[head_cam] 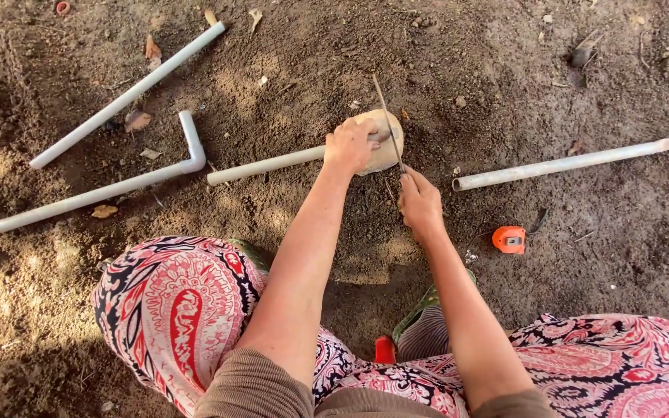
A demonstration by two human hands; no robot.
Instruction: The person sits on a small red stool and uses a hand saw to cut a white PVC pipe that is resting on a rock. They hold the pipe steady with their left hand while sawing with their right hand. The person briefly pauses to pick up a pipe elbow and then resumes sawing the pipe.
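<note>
Left grip point(350, 145) clamps pipe point(266, 164) on stone point(385, 139); right grip point(420, 203) holds saw blade point(387, 116); four pipes total.

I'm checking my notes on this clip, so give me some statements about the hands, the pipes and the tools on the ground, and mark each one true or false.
1. The left hand presses on a short grey plastic pipe resting on a pale round stone. True.
2. The right hand holds a hammer. False: it grips a thin metal saw blade lying across the stone.
3. An orange tape measure lies on the soil right of the right hand. True.
4. The grey pipe with an elbow bend lies right of the stone. False: it lies to the left.
5. The ground is tiled. False: it is bare brown soil.
</note>
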